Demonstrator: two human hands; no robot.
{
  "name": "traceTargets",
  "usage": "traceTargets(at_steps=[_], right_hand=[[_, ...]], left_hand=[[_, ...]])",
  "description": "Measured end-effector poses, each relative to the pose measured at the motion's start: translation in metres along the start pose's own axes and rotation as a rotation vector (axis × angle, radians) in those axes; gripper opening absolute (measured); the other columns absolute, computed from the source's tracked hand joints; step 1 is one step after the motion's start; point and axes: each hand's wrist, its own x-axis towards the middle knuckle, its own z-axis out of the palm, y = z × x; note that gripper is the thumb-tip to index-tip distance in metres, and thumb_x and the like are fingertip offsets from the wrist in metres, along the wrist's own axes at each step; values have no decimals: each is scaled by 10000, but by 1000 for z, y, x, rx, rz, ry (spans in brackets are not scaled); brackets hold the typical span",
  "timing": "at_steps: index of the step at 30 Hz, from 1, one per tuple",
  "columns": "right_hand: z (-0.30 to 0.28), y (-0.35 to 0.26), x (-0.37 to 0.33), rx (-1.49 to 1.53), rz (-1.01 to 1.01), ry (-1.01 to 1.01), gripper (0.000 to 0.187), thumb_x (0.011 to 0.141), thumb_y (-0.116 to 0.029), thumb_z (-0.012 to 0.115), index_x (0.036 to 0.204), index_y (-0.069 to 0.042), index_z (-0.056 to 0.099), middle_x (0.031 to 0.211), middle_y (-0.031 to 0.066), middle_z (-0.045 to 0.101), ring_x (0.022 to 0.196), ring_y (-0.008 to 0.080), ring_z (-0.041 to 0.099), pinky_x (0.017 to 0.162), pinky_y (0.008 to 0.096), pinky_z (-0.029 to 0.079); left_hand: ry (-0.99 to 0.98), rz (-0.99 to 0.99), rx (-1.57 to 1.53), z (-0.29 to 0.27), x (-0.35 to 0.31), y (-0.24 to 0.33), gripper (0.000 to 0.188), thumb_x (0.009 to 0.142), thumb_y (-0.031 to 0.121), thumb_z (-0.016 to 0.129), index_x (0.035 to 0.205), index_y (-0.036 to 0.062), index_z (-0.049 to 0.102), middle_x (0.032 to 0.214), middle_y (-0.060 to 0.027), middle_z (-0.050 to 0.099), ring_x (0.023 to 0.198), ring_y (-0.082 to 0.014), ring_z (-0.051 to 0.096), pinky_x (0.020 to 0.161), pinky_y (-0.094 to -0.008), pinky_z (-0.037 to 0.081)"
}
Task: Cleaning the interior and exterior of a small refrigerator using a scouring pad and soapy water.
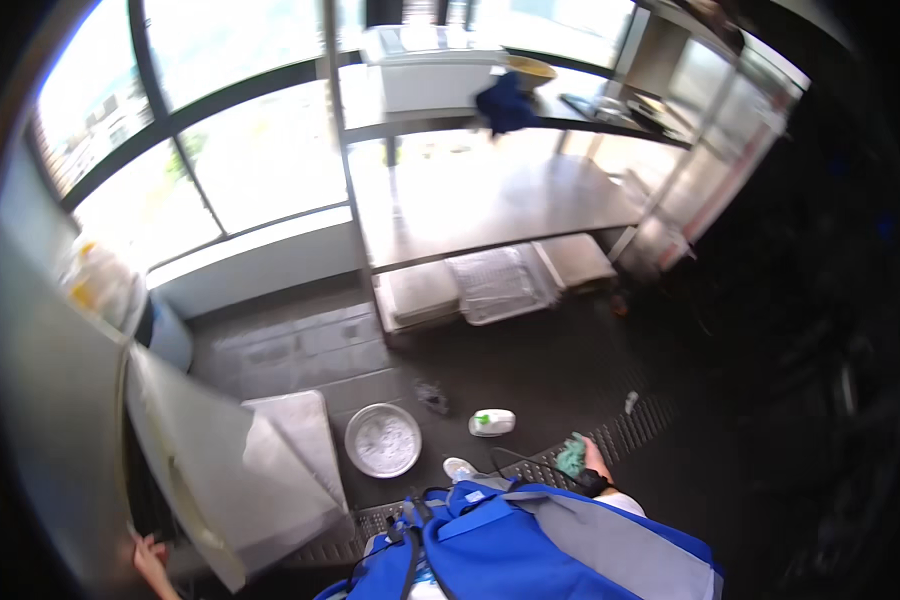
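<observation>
My left hand (150, 560) is at the lower left, its fingers bent around the edge of a large grey metal panel (55, 440). Beside that panel, a pale door-like panel (220, 450) with a strip along its edge stands at an angle. At the lower right, my right hand (597, 462) grips a crumpled green cloth (571, 456). On the dark floor ahead of me are a round metal basin (383, 441) with whitish, foamy-looking contents and a white bottle (492, 423) with a green mark, lying between the basin and my right hand.
A steel shelf unit (490, 205) by the windows carries a white box (430, 80), a yellow bowl and dark blue cloth; trays (500, 283) fill its bottom level. A pale board (300, 420) lies beside the basin. Floor grating (635, 425) runs near my feet. A bin (168, 335) stands left.
</observation>
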Motion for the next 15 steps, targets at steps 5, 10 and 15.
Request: traceTargets(at_steps=[5,10,15], right_hand=[[80,2,27,-219,-352,68,283,783,-352,528,871,-87,573,751,47,585,619,211,562,575,339,484],[176,27,85,-518,-142,-95,294,782,-378,527,868,-102,576,760,44,570,652,206,550,591,359,478],[272,67,97,-785,106,-408,296,791,-383,515,858,-103,582,753,41,569,662,208,551,604,361,478]], left_hand=[[203,200,186,123,-106,138,323,863,311,488,895,6,587,688,-34,589,608,-94,528,574,-251,430],[330,-120,184,88,-178,135,563,848,478,438,884,-65,586,753,-153,616,665,-181,595,631,-299,465],[562,-85,411,89,-222,138,804,764,595,472,1263,-16,317,1195,-254,446,1134,-360,422,925,-375,345]])
